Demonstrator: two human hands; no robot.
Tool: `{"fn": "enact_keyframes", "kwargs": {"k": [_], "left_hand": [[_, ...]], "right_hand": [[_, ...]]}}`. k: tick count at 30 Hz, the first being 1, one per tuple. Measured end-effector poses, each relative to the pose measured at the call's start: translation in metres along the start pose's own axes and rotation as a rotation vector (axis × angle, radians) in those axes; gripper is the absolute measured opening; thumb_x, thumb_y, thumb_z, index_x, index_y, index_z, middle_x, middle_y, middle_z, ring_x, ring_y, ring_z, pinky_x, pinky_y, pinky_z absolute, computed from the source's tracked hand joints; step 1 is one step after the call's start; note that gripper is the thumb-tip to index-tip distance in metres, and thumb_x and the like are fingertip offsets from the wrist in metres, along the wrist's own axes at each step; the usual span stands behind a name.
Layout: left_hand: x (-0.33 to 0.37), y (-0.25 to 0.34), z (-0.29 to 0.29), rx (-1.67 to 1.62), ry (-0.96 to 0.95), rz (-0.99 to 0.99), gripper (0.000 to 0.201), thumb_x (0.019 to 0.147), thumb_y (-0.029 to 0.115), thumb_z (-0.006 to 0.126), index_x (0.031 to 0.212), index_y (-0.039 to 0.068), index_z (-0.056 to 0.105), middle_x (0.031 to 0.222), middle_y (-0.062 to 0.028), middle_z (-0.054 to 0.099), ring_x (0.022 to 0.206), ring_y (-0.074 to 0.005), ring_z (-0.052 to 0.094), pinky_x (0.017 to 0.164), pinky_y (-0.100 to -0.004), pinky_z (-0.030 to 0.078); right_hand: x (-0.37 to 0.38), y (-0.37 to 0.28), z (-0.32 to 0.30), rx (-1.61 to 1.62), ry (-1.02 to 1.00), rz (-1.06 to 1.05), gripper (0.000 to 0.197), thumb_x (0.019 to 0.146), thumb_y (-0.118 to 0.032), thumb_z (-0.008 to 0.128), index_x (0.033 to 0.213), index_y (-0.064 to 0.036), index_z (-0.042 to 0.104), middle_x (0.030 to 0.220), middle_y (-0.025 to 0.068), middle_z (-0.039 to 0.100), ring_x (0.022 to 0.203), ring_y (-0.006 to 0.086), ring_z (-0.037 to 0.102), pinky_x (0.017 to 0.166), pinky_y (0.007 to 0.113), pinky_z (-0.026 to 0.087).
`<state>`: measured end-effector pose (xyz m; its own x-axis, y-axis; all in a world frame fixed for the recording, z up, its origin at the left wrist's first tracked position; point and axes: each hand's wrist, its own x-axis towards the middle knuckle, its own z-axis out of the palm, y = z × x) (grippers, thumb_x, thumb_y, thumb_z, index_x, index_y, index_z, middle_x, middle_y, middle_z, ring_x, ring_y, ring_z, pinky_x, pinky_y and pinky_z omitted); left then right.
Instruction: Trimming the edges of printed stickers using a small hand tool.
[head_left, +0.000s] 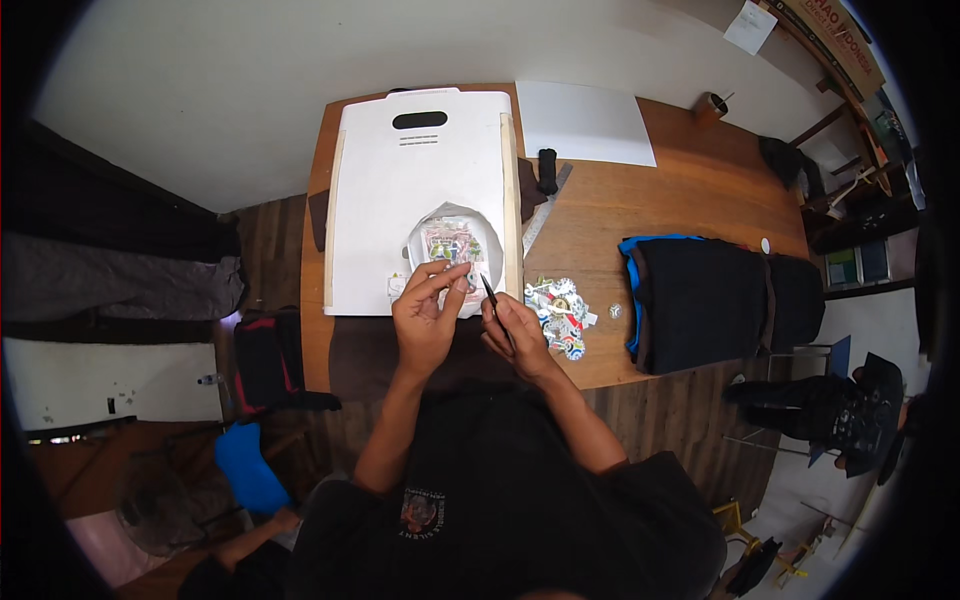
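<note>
Holding slim dark tool (488, 290) in right hand (517, 332); pinching narrow with left hand (428, 315), can't tell on what, over printed sheet (443, 237) on white board (380, 200). Probably partway, given loose colourful pieces (562, 320) on table (595, 210), sheet seemingly unfinished.

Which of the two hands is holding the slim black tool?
The right hand: the slim black tool sticks out of its grip, tip pointing forward. The left hand shows no such tool.

The shirt (570, 500) is black and short-sleeved (a small reddish print (419, 512) sits at left).
</note>
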<state>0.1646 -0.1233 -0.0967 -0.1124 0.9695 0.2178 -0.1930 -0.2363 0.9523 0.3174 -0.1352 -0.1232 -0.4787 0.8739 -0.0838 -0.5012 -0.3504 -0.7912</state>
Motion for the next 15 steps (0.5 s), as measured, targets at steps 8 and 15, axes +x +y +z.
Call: {"fn": "enact_keyframes", "kwargs": {"k": [8,15], "left_hand": [[0.0007,0.0006,0.0010,0.014,0.086,-0.003,0.025,0.086,-0.012,0.066,0.111,-0.010,0.067,0.108,-0.0104,0.059,0.100,-0.0140,0.061,0.088,-0.0231,0.050],[-0.0005,0.0023,0.0020,0.016,-0.013,0.022,0.026,0.085,-0.013,0.067,0.111,-0.009,0.068,0.108,-0.0100,0.060,0.099,-0.0140,0.062,0.088,-0.0230,0.050]], "right_hand": [[0.0007,-0.0004,0.0012,-0.021,-0.001,0.002,0.031,0.106,-0.035,0.041,0.094,-0.0079,0.050,0.055,-0.0066,0.031,0.042,0.0036,0.024,0.042,0.020,0.022],[0.0005,-0.0017,0.0028,-0.006,0.016,0.009,0.031,0.106,-0.034,0.040,0.093,-0.0078,0.050,0.055,-0.0064,0.031,0.042,0.0038,0.024,0.042,0.020,0.022]]}}
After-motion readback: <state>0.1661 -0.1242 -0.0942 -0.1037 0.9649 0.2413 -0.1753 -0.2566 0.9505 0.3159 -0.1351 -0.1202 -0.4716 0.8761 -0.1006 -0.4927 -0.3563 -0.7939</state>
